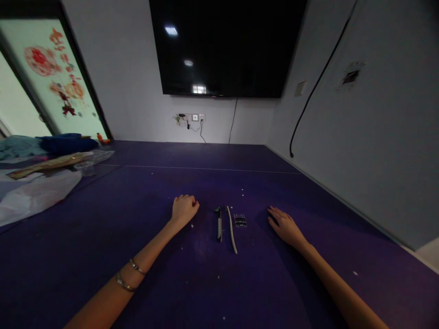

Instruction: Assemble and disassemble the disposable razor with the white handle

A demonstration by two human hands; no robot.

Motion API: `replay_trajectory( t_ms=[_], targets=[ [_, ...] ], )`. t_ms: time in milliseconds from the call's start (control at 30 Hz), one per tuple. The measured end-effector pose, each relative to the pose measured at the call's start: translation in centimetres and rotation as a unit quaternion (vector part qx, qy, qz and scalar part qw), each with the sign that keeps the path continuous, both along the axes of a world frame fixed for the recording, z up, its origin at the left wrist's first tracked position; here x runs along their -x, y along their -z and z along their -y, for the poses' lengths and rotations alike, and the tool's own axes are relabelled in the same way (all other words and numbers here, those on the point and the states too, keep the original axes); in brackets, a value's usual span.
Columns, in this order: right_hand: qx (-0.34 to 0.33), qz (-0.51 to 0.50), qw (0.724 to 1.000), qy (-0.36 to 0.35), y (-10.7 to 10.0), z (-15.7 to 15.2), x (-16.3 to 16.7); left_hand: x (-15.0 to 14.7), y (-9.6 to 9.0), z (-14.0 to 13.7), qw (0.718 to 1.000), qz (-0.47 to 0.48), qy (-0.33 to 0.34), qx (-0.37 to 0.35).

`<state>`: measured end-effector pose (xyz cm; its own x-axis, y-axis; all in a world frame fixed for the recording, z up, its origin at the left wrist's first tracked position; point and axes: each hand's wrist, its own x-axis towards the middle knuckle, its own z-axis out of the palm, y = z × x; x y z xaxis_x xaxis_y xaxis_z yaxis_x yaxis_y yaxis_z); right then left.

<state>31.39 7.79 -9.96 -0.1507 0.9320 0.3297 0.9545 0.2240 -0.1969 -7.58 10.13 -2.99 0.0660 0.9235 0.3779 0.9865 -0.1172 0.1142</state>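
Observation:
My left hand (185,211) rests on the purple tabletop (202,278) with its fingers curled in, and nothing shows in it. To its right lies a razor (219,225) with a grey and black handle, its head pointing away from me. Beside that is a slim, slightly curved white toothbrush-like stick (232,232). A small clear pack with dark pieces inside, perhaps razor blades (240,220), sits just right of the stick. Farther right, my right hand (285,225) lies palm down with fingers stretched out, touching only the tabletop.
White plastic bags (41,194), a long brownish packet (51,165) and blue cloth (70,143) are piled at the far left. Small white scraps dot the surface. A television (226,50) hangs on the wall behind, and a black cable (317,84) dangles along the right wall.

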Motion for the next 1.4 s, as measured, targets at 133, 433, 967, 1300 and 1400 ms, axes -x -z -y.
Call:
replay_trajectory(
  t_ms=[133,433,967,1300,1400],
  targets=[
    [0.0,0.006,1.0,0.002,0.0,0.0,0.0,-3.7,-1.4,1.2,0.984,0.034,0.064,0.162],
    [0.0,0.017,1.0,0.0,-0.3,0.2,0.3,-8.7,-0.5,2.3,0.975,-0.003,0.09,0.202],
    [-0.008,0.032,0.999,0.004,0.0,0.1,0.0,-6.0,-1.3,0.8,0.919,0.239,0.127,0.287],
    [-0.012,0.03,0.999,0.002,0.1,0.1,-0.1,-0.8,-1.1,-2.0,0.67,0.64,0.05,0.373],
    [-0.016,0.026,1.0,-0.003,0.1,0.0,-0.1,-0.5,-0.4,-2.4,0.663,0.647,0.036,0.375]
  ],
)
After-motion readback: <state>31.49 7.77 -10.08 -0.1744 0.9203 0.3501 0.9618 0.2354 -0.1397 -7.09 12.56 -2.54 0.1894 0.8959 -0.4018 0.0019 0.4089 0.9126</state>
